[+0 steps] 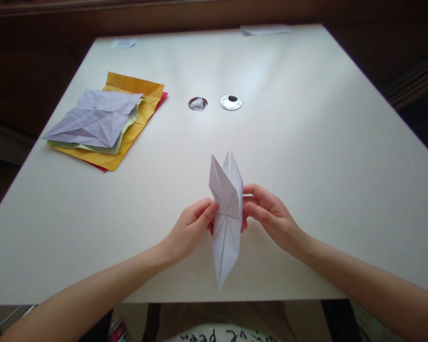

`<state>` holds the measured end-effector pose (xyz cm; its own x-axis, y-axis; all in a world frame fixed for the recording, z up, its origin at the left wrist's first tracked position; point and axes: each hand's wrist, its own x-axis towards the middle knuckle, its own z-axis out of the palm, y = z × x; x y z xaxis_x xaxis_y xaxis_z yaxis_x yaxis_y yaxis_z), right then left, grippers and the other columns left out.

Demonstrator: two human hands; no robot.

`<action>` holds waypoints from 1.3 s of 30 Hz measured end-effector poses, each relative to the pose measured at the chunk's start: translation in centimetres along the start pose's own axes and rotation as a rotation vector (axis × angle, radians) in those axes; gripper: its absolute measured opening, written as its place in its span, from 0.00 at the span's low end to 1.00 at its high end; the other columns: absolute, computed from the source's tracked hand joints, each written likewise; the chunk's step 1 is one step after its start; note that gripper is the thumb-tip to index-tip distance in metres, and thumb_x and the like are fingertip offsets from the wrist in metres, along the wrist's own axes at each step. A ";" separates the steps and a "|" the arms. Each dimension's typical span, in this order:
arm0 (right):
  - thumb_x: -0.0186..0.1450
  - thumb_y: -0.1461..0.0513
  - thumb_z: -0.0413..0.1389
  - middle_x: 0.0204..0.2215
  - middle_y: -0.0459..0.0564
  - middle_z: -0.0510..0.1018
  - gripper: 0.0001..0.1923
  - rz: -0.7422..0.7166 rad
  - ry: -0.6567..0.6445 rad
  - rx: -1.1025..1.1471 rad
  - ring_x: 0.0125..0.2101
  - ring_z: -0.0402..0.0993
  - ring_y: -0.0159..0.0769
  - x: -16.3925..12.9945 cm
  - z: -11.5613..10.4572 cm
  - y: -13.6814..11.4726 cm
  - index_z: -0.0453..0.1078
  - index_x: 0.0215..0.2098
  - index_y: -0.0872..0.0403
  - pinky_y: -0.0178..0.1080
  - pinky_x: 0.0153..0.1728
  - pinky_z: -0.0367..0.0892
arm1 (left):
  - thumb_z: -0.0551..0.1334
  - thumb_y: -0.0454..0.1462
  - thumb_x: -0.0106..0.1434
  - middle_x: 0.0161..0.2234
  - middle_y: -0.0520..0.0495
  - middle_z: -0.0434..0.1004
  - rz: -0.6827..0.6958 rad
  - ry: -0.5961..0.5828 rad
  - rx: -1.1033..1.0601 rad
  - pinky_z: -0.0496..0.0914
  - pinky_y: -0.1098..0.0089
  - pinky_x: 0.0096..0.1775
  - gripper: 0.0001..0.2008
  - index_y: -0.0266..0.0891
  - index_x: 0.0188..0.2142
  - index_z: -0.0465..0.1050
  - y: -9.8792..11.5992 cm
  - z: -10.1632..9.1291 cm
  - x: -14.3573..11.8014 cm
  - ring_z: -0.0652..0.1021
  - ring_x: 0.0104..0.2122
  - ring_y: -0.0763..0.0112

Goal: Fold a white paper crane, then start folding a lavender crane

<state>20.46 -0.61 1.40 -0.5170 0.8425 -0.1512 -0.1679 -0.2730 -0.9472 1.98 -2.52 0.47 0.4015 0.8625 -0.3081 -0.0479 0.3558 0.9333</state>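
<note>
Both forearms reach in from the near edge, and between them a folded white paper model (pixel 227 218) is held upright above the desk (pixel 306 142), its long lower point aimed down toward the near edge and two flaps spreading at the top. Pinching its left side at mid-height is the left hand (pixel 190 227), thumb and fingers closed on the paper. At the model's right side, the right hand (pixel 271 216) grips the paper with curled fingers. Farther off to the left lies a stack of creased sheets (pixel 107 121), lavender on top of pale green, yellow and red. Beyond the model, two round holes (pixel 214 102) sit in the desk.
</note>
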 end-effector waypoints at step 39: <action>0.56 0.63 0.61 0.24 0.39 0.67 0.09 0.002 0.260 -0.059 0.24 0.65 0.22 0.4 0.3 -0.2 0.63 0.26 0.53 0.25 0.24 0.64 | 0.59 0.28 0.59 0.38 0.48 0.73 0.688 0.159 0.597 0.72 0.75 0.37 0.15 0.44 0.44 0.73 -0.5 -0.8 0.0 0.75 0.37 0.75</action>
<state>20.02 -0.32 1.59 -0.2827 0.9351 -0.2138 -0.1140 -0.2541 -0.9604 1.29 -2.47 -0.16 0.3273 0.8700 0.3688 0.2677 -0.4597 0.8468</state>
